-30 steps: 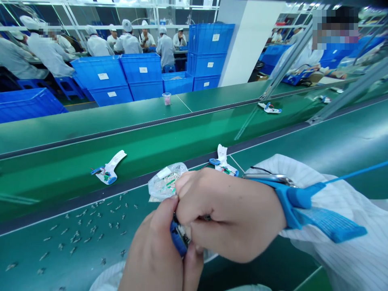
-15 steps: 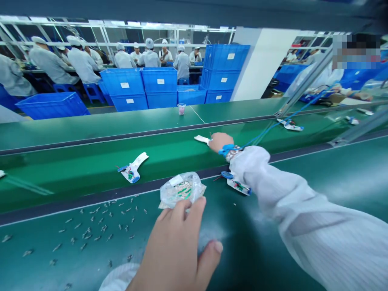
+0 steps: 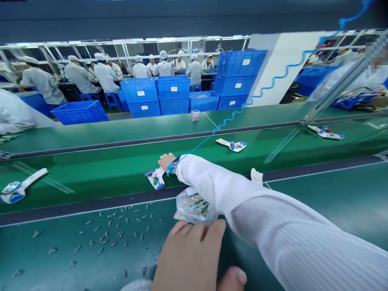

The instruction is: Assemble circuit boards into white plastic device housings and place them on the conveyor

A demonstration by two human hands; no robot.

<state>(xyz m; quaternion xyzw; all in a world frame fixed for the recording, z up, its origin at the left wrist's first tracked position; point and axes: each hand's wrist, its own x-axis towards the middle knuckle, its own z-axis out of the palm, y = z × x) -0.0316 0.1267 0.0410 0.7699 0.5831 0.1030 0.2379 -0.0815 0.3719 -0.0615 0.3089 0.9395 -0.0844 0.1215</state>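
Note:
My right hand (image 3: 167,162) reaches left over the green belt, its fingers closed on the handle of a white gun-shaped shell half (image 3: 157,178). That shell carries a blue part, wires and a small green board. My left hand (image 3: 189,256) is in the foreground, open, thumb apart, fingers bent down at the near edge of a clear plastic bag (image 3: 195,206). Small pale parts and green strips show inside the bag, whose right side is partly covered by my right sleeve. Another white piece (image 3: 256,176) shows past that sleeve, mostly hidden.
Similar shells lie along the belt, at left (image 3: 18,190), centre (image 3: 233,144) and right (image 3: 326,132). Many small metal parts (image 3: 106,234) are scattered on the near bench. A coiled blue cord (image 3: 260,91) runs to my right wrist. A cup (image 3: 195,116), blue crates (image 3: 172,89) and seated workers are beyond.
My right hand has left a shell at mid-belt, now lying free, and moved left to another shell's handle. My left hand stays by the bag. The view has shifted left.

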